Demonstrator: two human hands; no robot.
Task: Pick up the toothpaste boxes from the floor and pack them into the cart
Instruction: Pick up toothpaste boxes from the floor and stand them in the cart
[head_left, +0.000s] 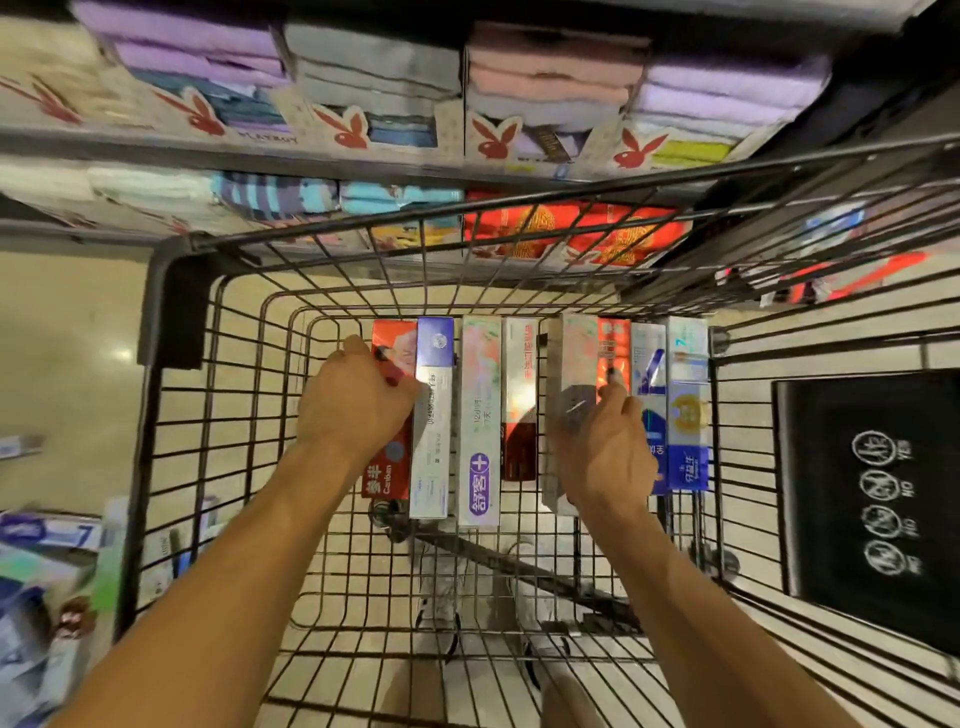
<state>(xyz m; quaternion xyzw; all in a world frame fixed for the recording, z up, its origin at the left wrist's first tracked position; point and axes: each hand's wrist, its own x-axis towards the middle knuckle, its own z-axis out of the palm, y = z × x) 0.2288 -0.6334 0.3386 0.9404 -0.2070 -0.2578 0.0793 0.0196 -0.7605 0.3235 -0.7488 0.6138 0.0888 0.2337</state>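
Observation:
Several toothpaste boxes lie side by side in a row on the bottom of the black wire cart (171, 322). My left hand (358, 400) grips the red box (387, 467) at the row's left end, beside a white and purple box (431, 415). My right hand (605, 447) holds a pale grey box (571, 358) in the right half of the row, its fingertips touching an orange-red box (613, 343). Blue and white boxes (685, 405) close the row at the right. More toothpaste boxes (47, 535) lie on the floor left of the cart.
Store shelves (363, 156) with folded towels and red packs stand right behind the cart. The cart's black child-seat flap (867, 488) with white symbols sits at the right. Beige tiled floor (67, 338) shows at the left. White shoes are visible through the cart's bottom.

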